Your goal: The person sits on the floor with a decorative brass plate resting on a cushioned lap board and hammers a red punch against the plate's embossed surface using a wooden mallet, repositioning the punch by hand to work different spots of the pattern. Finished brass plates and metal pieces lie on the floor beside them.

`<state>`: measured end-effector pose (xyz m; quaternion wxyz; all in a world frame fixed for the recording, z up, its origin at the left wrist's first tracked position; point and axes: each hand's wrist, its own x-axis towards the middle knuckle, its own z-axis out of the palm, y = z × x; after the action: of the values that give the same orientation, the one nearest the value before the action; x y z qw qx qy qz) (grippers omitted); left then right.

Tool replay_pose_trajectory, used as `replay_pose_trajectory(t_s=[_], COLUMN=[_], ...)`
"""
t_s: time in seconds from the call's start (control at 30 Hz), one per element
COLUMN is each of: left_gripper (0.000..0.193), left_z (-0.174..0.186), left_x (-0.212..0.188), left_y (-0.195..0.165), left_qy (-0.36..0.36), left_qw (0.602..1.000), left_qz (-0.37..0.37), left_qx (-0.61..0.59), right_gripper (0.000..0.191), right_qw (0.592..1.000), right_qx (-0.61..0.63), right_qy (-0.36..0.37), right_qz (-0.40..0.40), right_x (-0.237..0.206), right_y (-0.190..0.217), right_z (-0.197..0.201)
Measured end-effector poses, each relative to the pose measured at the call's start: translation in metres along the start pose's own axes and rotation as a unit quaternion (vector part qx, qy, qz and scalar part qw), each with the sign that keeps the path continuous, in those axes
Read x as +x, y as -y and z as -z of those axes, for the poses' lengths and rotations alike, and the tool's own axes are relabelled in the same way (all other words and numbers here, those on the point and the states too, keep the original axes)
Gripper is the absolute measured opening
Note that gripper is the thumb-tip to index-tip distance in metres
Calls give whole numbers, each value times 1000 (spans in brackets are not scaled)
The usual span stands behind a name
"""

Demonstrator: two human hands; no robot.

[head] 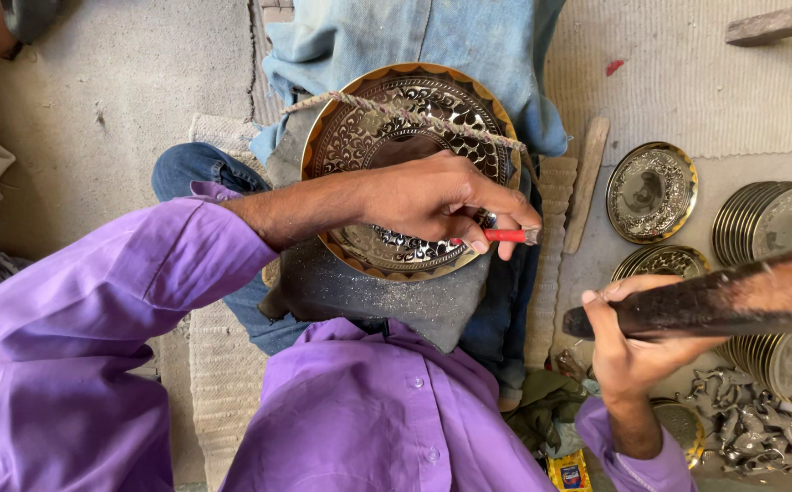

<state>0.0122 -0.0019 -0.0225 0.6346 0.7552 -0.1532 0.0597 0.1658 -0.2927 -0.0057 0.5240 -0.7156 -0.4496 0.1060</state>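
- Plate point(387, 128) of engraved brass lies tilted on my lap, tied down by a cord point(414, 114); if that cord slackens, a blow could skid it.
- My left hand point(437, 200) is clamped on a red-handled chisel point(510, 235) set near the plate's lower rim; I judge a slanted tip would gouge the pattern.
- My right hand point(628, 342) grips a dark hammer point(715, 301), raised well apart; a wide swing could strike my fingers point(491, 239).
- Finished plates point(769, 219) stacked just beside could get knocked.

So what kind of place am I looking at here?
Probably a metal-engraving craft workshop, worked on the floor. The left hand holds a red-handled chisel on an ornate brass plate, the right hand grips a dark mallet, and stacked engraved plates lie nearby.
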Motion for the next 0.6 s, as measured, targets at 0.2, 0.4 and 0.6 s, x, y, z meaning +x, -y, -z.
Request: replay_pose_trajectory(t_s=[0.2,0.4,0.6], left_gripper=[44,52,56], left_z=[0,1,4], left_x=[-4,-14,-14], left_y=[-10,-21,-20], left_qy=[-64,-122,-91], left_qw=[997,988,992], left_qz=[-19,84,46], left_qx=[35,31,69], right_gripper=[87,66,82], right_qw=[978,995,978], right_qx=[-166,70,107], right_qy=[109,-45,-46], right_qz=[-71,-48,-175], right_x=[-8,-56,-63], right_y=[-11,-45,-51], right_z=[-10,-61,-75])
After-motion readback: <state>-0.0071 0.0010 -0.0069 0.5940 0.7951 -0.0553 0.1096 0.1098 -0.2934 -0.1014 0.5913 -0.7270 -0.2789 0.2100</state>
